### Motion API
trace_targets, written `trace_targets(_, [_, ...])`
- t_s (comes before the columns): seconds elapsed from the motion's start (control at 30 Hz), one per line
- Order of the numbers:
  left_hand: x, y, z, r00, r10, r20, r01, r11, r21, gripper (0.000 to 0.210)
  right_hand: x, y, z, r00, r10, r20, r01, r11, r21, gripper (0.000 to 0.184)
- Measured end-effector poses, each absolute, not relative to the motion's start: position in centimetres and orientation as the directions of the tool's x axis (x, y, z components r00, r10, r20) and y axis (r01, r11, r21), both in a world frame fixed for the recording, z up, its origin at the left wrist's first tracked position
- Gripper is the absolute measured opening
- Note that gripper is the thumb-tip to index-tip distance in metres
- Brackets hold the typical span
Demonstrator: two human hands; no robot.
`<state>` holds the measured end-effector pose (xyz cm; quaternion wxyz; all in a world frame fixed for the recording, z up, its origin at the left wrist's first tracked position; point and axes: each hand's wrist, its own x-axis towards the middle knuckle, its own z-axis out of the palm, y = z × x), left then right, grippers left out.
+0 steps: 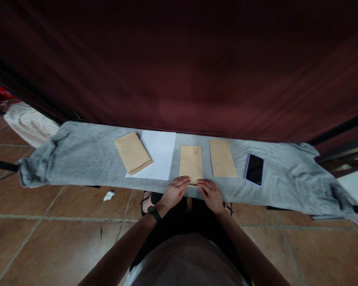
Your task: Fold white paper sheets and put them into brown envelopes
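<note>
A brown paper envelope (191, 161) lies flat in front of me on a grey cloth, with small reddish print near its far right corner. My left hand (176, 190) is closed on the near left corner of it, fingers bent over the edge. At the near right corner my right hand (211, 194) is closed on the same edge, its fingertips close to the left ones. The thumbs are mostly hidden. Just right of this envelope lies a second brown envelope (222, 158), touched by neither hand.
To the left, a stack of brown envelopes (133, 153) overlaps white paper sheets (159, 153). A phone (254, 170) with a purple edge lies at the right. The grey cloth (86, 159) covers a long narrow surface against a dark red curtain (179, 79). Tiled floor is below.
</note>
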<state>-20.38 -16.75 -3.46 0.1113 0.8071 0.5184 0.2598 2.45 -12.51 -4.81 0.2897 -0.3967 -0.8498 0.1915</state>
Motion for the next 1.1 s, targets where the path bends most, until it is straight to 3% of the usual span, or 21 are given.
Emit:
trace_targets(0.27, [-20.4,-17.2,-3.8,0.333,0.878,0.345,0.771,-0.464,0.436,0.042,1.6,-12.7,-4.9,-0.433,0.828,0.355,0.619,0.56,-0.551,0.021])
trace_targets(0.53, [-20.8,-17.9,-3.5,0.471,0.814,0.34,0.791,-0.56,0.245,0.036,1.6,-12.9,-4.8,-0.43,0.818,0.382,0.645,0.574,-0.505,0.026])
trace_targets(0.83, [-20.3,-18.7,-4.4,0.486,0.828,0.279,0.847,-0.525,0.083,0.049,-1.0,-17.2,-4.6,-0.602,0.717,0.35,0.64,0.696,-0.325,0.051])
trace_targets(1.1, [-21.1,-19.3,-4.6,0.453,0.841,0.297,0.867,-0.493,0.072,0.054,0.7,-17.0,-4.8,-0.597,0.729,0.334,0.695,0.678,-0.238,0.05])
